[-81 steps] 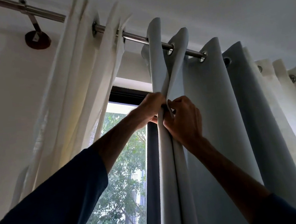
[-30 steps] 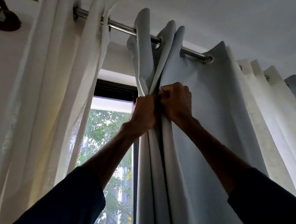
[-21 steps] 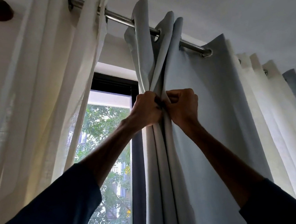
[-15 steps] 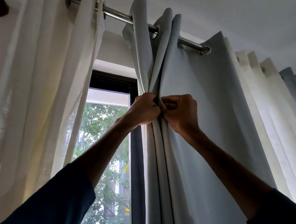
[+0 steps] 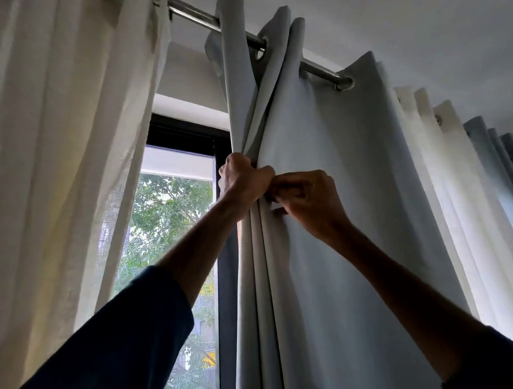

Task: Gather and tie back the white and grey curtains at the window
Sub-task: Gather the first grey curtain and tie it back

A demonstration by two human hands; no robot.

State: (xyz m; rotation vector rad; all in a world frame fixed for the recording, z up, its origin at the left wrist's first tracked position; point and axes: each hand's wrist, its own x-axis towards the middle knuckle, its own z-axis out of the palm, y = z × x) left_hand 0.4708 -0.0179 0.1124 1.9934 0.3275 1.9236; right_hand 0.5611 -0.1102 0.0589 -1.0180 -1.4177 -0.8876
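While both arms reach up, the left hand closes its fingers round three gathered folds of the grey curtain, and the right hand, touching it, pinches the next fold. One white curtain hangs left and another hangs right. One metal rod carries them under a white ceiling. The window shows trees.

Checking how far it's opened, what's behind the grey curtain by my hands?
Left of the grey curtain, a dark window frame and trees outside show. Whatever lies directly behind its folds is covered.
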